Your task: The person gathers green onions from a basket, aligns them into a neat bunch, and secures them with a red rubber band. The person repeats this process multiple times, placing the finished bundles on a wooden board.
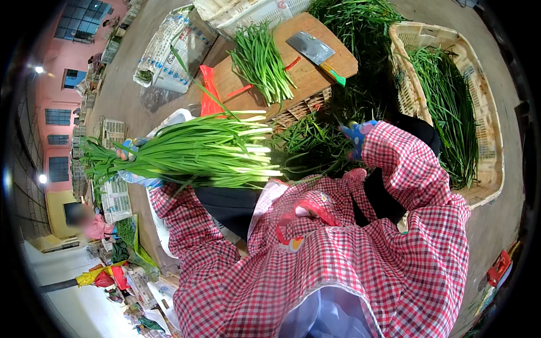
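Note:
My left hand (pixel 128 151), in a patterned glove, grips a large bunch of garlic chives (pixel 203 152) near its leafy end. The pale cut stems point right, across my front. My right hand (pixel 357 135), in a blue glove, hangs over loose green leaves (pixel 315 137), its fingers apart and nothing visible in them. Ahead, a smaller bunch of chives (pixel 262 63) lies on a wooden board (pixel 236 72), across a red tie (pixel 240 90). A cleaver (pixel 312 47) with a yellow and green handle rests on the board's right side.
A pale plastic crate (pixel 490 139) to the right holds long green leaves (pixel 448 114). Red plastic strips (pixel 209 91) hang at the board's left edge. A printed white bag-like container (pixel 177 48) stands beyond. Leaves pile up (pixel 359 25) behind the board. Another person (pixel 98 226) is at far left.

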Demonstrator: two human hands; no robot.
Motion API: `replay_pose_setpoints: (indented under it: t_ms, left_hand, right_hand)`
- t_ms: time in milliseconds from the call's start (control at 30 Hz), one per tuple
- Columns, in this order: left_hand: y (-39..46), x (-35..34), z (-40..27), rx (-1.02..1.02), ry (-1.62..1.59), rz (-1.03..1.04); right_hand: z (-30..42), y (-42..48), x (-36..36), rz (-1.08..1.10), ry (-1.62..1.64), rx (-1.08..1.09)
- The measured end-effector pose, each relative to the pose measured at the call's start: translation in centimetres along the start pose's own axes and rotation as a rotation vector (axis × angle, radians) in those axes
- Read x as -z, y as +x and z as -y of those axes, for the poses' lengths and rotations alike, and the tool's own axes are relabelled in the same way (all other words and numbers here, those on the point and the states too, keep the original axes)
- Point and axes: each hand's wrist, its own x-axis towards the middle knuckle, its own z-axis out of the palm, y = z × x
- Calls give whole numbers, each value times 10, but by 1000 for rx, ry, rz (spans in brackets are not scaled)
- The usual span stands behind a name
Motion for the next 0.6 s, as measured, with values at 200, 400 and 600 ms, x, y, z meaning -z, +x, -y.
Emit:
replay_pose_setpoints:
  t_ms: [200,400,600]
  left_hand:
    - [-12,-12,-1,436,-656,-188]
    - [-29,-59,-75,249,-307,97]
    - [-1,-84,-121,-1528,1490,-275]
  right_hand:
    - [92,12,57,-536,689,378]
    - [134,59,37,-498,1455,517]
    - [28,128,-57,-200,1389,605]
